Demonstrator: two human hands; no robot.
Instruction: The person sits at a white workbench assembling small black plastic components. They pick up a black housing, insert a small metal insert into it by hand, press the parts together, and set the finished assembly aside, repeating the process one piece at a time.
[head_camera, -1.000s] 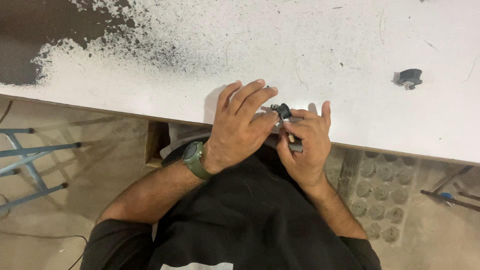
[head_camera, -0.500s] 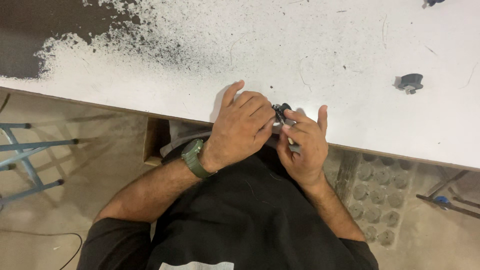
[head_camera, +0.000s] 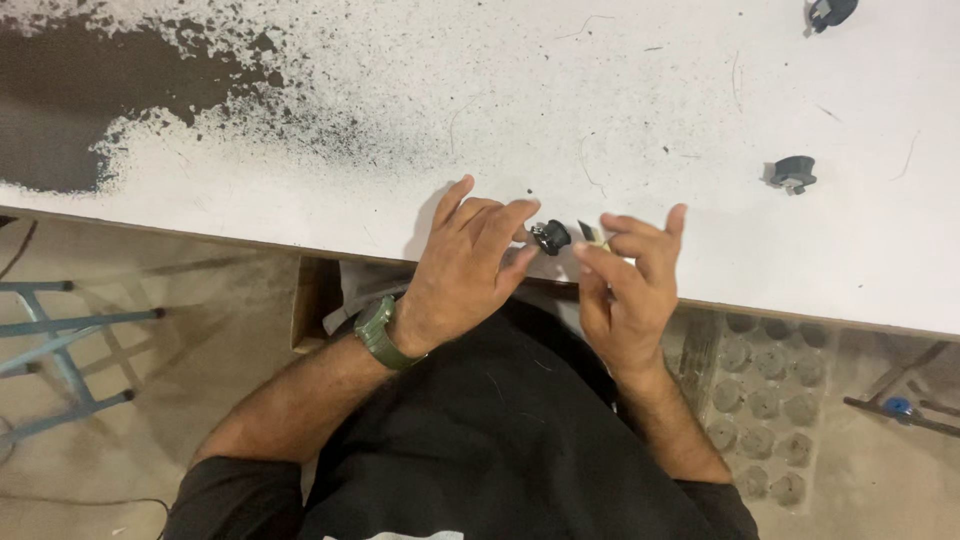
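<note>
Black round part (head_camera: 550, 237) sits pinched in your left hand (head_camera: 468, 265) fingertips, right at the near edge of the white surface (head_camera: 640, 110). Your right hand (head_camera: 628, 285) nips a small pale piece (head_camera: 590, 233) just beside it. Two similar dark parts (head_camera: 793, 172) lie well apart, farther right.

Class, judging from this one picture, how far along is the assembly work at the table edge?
Done: nothing looks finished.
In hand: the left hand pinches a small black part; the right hand holds a thin pale piece beside it, apart.
Left: two similar black parts lie untouched on the white table.
</note>
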